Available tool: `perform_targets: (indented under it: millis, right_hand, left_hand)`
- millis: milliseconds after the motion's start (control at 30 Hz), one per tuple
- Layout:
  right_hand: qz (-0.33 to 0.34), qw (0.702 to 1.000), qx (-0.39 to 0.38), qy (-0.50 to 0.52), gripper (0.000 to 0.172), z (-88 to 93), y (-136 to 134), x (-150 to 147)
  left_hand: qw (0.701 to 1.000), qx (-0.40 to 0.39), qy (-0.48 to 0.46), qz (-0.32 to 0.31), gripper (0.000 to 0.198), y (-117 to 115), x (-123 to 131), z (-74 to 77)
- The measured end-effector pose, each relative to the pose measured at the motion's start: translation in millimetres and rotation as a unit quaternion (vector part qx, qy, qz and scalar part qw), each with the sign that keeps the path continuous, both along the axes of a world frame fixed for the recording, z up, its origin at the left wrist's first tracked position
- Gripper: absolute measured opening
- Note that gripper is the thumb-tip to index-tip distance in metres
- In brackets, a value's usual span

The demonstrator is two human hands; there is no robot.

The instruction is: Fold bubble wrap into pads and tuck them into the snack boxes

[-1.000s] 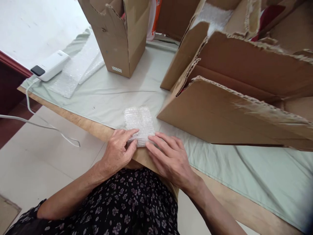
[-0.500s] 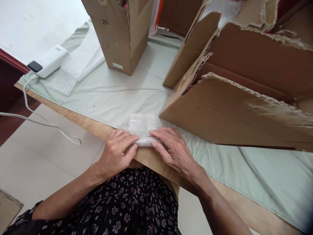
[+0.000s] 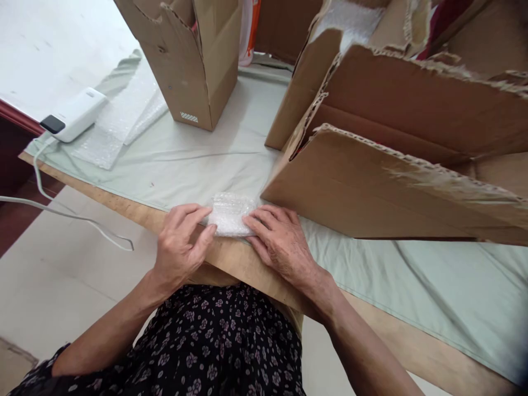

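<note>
A small folded piece of bubble wrap (image 3: pixel 231 214) lies at the near edge of the cloth-covered table, between my two hands. My left hand (image 3: pixel 181 236) is at its left end, thumb and forefinger apart, their tips just at the edge of the plastic. At the other end, my right hand (image 3: pixel 278 236) grips the bubble wrap, fingers on top and thumb low at the near side. Whether anything is wrapped inside cannot be seen.
A tall cardboard box (image 3: pixel 192 71) stands at the back. Large torn-edged cardboard boxes (image 3: pixel 371 192) fill the right side. Flat bubble wrap sheets (image 3: pixel 117 129) lie at the left, beside a white power bank (image 3: pixel 76 115) with a cable (image 3: pixel 82 217) hanging over the edge.
The bubble wrap has been folded over into a flatter, smaller packet. My left fingers have moved off its top to the left end; my right hand has shifted slightly left.
</note>
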State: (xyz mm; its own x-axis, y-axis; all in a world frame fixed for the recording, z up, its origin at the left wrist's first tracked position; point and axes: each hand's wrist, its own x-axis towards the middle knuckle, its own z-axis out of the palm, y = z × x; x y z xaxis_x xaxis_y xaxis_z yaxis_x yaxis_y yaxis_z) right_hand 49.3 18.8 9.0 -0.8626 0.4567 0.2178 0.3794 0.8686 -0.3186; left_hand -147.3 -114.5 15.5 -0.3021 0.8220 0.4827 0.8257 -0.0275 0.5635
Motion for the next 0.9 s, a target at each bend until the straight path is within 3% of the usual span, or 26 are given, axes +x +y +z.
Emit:
perform_targets:
  millis: [67,133,200,267,333,433,467,533,600,633,667,767,833,900]
  right_hand:
    - [-0.021,0.999,-0.026,0.037,0.020,0.0,2,0]
    - [-0.058,0.993,-0.064,0.087,0.020,3.4,-1,1]
    - [-0.076,0.984,-0.104,0.124,0.021,11.6,-10,2]
    - [-0.060,0.978,-0.142,0.139,0.020,23.2,-22,4]
    - [-0.034,0.975,-0.180,0.129,0.018,34.6,-34,9]
    - [-0.065,0.969,-0.198,0.131,0.010,43.7,-47,22]
    - [-0.094,0.964,-0.204,0.145,0.013,44.1,-51,28]
    - [-0.136,0.940,-0.258,0.177,0.042,42.3,-58,42]
    - [-0.137,0.906,-0.345,0.203,0.072,38.4,-66,53]
    - [-0.136,0.890,-0.375,0.219,0.075,36.3,-69,57]
    - [-0.141,0.879,-0.388,0.238,0.068,34.6,-73,60]
    - [-0.185,0.867,-0.349,0.303,0.023,36.0,-78,67]
    - [-0.193,0.872,-0.308,0.328,0.008,46.3,-75,77]
    - [-0.185,0.884,-0.263,0.339,0.007,65.7,-68,97]
  left_hand:
    - [0.993,-0.013,-0.118,0.012,0.016,-15,5,5.8]
    - [0.957,-0.082,-0.278,-0.025,0.017,-27,12,9.8]
    - [0.883,-0.146,-0.439,-0.078,0.025,-31,19,11.1]
    - [0.809,-0.152,-0.557,-0.110,0.038,-26,25,10.7]
    - [0.761,-0.124,-0.626,-0.119,0.040,-16,30,10.5]
    - [0.726,-0.108,-0.672,-0.104,0.035,-4,39,13.9]
    - [0.722,-0.103,-0.677,-0.099,0.032,-2,43,16.2]
    - [0.722,-0.082,-0.679,-0.100,0.026,0,51,21.1]
    - [0.724,-0.053,-0.677,-0.121,0.020,2,61,24.4]
    - [0.724,-0.044,-0.675,-0.137,0.018,2,66,24.7]
    - [0.724,-0.041,-0.671,-0.155,0.017,3,70,24.1]
    - [0.752,-0.067,-0.622,-0.207,0.016,5,80,18.9]
    - [0.795,-0.082,-0.548,-0.244,0.015,7,82,18.6]
    - [0.852,-0.039,-0.451,-0.265,0.023,13,78,26.8]
